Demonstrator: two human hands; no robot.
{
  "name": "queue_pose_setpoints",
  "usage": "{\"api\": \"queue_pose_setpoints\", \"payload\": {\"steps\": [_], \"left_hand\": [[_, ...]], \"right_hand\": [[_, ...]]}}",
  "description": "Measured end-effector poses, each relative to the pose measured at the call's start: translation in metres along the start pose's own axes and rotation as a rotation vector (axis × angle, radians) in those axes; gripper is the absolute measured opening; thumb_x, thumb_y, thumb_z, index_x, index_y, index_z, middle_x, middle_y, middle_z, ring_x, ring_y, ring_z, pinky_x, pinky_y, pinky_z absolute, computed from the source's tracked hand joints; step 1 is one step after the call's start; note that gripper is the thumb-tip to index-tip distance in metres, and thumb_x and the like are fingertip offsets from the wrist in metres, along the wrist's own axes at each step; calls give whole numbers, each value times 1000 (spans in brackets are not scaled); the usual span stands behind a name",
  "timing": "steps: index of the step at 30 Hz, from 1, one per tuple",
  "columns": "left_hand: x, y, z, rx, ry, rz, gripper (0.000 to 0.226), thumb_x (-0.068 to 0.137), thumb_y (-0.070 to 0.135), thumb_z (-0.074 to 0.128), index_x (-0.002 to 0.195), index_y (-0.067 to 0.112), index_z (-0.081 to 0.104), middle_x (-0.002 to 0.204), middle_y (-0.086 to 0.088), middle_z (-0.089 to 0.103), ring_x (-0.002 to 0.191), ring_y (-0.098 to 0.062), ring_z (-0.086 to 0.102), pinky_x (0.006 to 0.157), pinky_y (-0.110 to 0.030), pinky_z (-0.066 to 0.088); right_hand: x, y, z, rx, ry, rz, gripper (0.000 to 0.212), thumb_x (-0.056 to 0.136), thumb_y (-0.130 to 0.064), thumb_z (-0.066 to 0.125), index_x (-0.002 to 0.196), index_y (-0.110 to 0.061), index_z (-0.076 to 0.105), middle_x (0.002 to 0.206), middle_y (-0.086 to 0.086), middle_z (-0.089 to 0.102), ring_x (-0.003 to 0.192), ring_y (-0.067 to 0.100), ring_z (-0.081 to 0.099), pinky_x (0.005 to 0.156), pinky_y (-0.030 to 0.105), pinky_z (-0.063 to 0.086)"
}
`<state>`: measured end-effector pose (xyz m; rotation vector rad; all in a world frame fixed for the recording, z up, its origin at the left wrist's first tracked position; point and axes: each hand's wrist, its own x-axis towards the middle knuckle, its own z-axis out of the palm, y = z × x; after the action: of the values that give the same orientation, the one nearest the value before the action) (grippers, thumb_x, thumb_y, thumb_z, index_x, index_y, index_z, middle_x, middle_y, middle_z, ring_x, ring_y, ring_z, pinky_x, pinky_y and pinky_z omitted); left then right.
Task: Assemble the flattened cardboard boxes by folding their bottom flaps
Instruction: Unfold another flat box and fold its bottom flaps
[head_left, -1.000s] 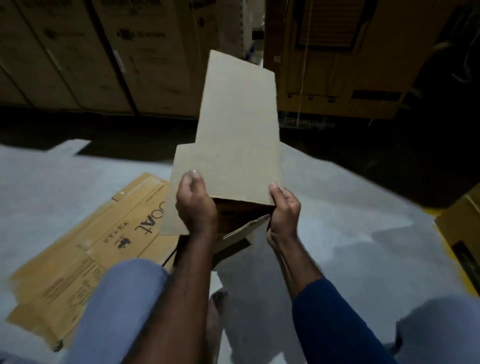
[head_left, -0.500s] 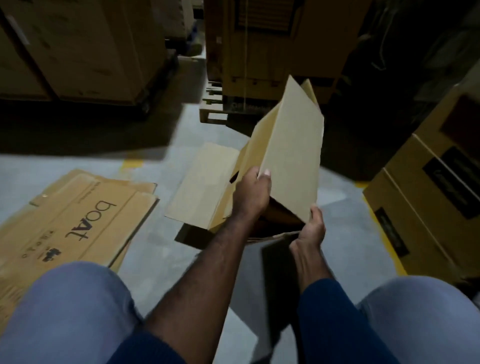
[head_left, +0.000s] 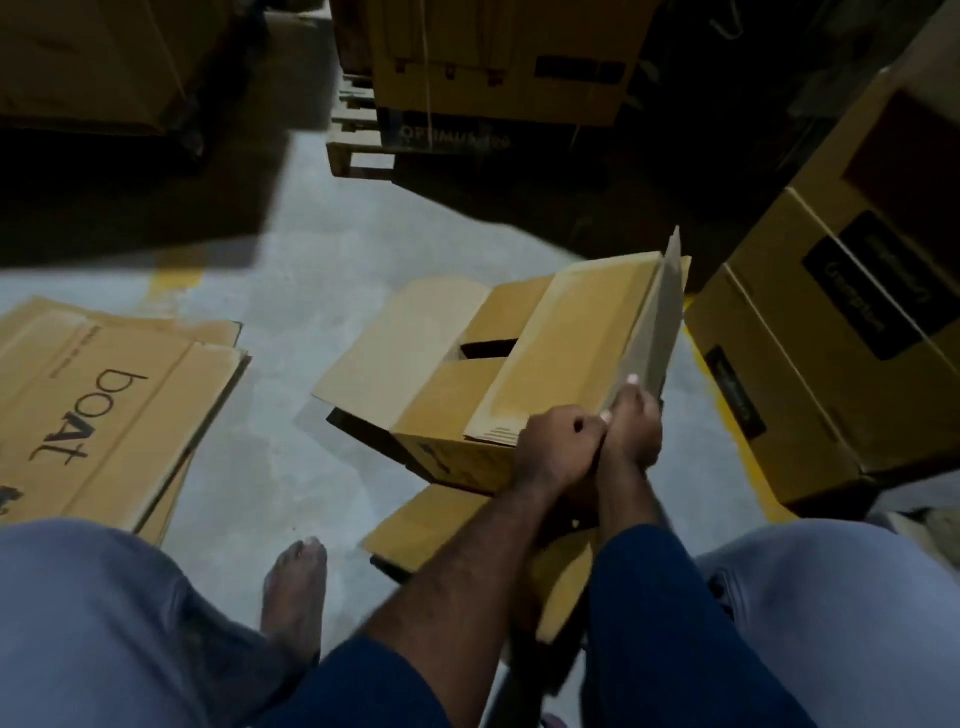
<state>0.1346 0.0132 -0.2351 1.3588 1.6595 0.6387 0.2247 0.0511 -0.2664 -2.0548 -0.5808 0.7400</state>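
1. The right hand (head_left: 636, 426) has its grip clamped on the near end of a pale cardboard flap (head_left: 660, 322) that stands on edge. Its fingertips (head_left: 631, 382) show on the flap's inner face.
2. The left hand (head_left: 563, 447) is curled into a fist and touches the right hand at the flap's base. I cannot tell whether its grip has any cardboard in it.
3. The flap belongs to one brown cardboard box (head_left: 452, 405), which sits right of centre, ahead of the right knee, with its flapped end facing up. The flap's long axis runs from 7 o'clock, near, to 1 o'clock, far.
4. A second pale flap (head_left: 395, 343) splays out flat at the box's 9 o'clock. Brown panels lie folded between the two flaps, leaving one dark slot (head_left: 488, 348).
5. Further out at 9 o'clock, a stack of flattened brown cardboard sheets (head_left: 104, 395) printed "boAt" lies on the grey concrete floor (head_left: 311, 270). At least two sheet edges show.
6. At 3 o'clock stand assembled brown cartons with black labels (head_left: 831, 364), at least two of them.
7. One wooden pallet (head_left: 358, 150) lies at 11 o'clock, and one bare foot (head_left: 293, 587) at 7 o'clock.
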Motion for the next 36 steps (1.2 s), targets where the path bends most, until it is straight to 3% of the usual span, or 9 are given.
{"api": "queue_pose_setpoints", "payload": {"steps": [5,9,16,20,22,27,30,32,36], "left_hand": [[11,-47,-11,-437,-52,-162,42,97,51,59,85,14,73,82,-1,75,84,-23,73,80,-41,59],[38,-122,-62,-295,164,-332,15,97,31,65,93,16,67,91,-2,69,92,-27,65,73,-32,51],[83,-200,-120,-669,224,-605,65,94,31,71,144,0,44,143,-13,54,133,-31,47,114,-45,32],[86,-182,-115,-824,42,-633,19,103,27,58,108,9,61,82,-3,70,79,-16,68,88,-30,46],[86,-176,-114,-934,-36,-624,24,105,32,53,104,10,63,76,-3,71,82,-21,64,77,-33,49],[96,-185,-108,-942,49,-623,27,102,32,58,121,15,53,102,-8,60,86,-19,59,67,-33,51],[111,-209,-109,-1033,179,-661,72,90,35,74,148,9,41,145,-16,47,125,-33,54,103,-40,47],[116,-222,-109,-1093,159,-692,81,91,37,72,154,3,33,148,-17,45,132,-34,51,110,-41,41],[130,-239,-105,-1197,110,-692,61,95,31,70,140,-1,45,123,-22,64,102,-32,68,81,-43,61]], "right_hand": [[12,-9,-7,-73,-121,94,81,90,-73,54,151,-21,45,144,12,54,126,39,53,98,46,46],[24,-9,-14,-199,-115,74,60,90,-37,68,143,-14,54,137,14,60,120,39,58,95,43,52],[28,2,-23,-450,-53,-40,44,95,-10,56,138,-16,58,127,16,66,111,38,63,76,36,51],[32,8,-26,-476,-39,-45,54,95,-7,56,147,-19,52,130,14,65,114,39,62,88,42,55],[35,12,-28,-462,-47,-56,49,94,-8,55,141,-20,58,123,15,68,108,40,62,88,44,57],[40,20,-31,-445,-46,-67,38,95,-8,56,130,-19,64,114,13,69,100,35,62,84,43,58],[42,24,-33,-429,-42,-76,39,96,-8,56,132,-20,63,116,12,69,103,37,63,84,44,57],[43,25,-34,-421,-55,-75,41,95,-7,55,132,-21,64,117,14,69,105,38,63,87,46,58],[45,32,-34,-426,-63,-70,48,90,-2,52,133,-19,64,116,14,69,106,39,62,89,48,58]]}}
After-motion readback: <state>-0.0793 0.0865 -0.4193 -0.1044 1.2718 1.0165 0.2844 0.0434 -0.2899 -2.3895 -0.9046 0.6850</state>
